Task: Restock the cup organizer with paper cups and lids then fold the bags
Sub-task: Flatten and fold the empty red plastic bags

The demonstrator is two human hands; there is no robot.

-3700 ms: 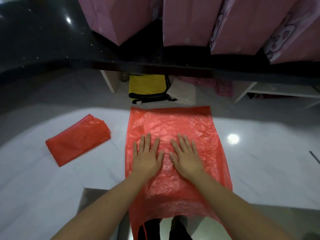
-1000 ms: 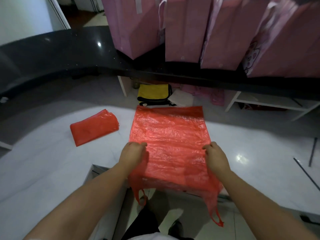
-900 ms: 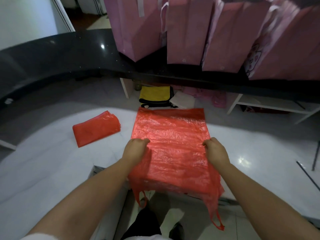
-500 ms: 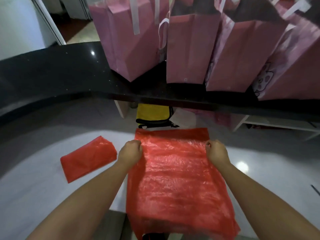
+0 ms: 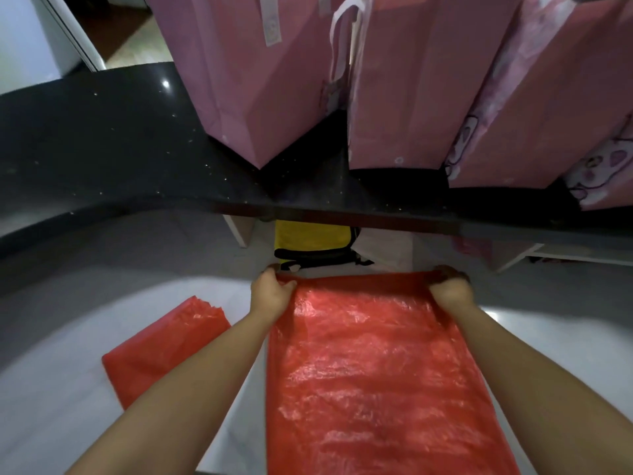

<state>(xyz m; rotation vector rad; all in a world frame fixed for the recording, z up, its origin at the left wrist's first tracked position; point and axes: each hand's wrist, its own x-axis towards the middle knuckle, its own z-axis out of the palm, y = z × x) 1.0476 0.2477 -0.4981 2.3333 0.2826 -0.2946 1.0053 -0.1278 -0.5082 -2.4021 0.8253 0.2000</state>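
Red bag (image 5: 373,368) lies flat while the left hand (image 5: 270,294) and right hand (image 5: 450,289) pinch its far corners to fold it neatly.

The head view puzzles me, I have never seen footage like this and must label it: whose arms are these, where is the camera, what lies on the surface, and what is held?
There is no machine here. A person wears one wide-angle camera on the head, looking forward and down, so the two bare arms are their own. The left hand and the right hand each grip a far corner of a red plastic bag spread on the white counter. Beside it, on the left, lies a second red bag, already folded. Behind, on a raised black ledge, stand pink paper bags. Under the ledge sits something yellow; I cannot tell what.
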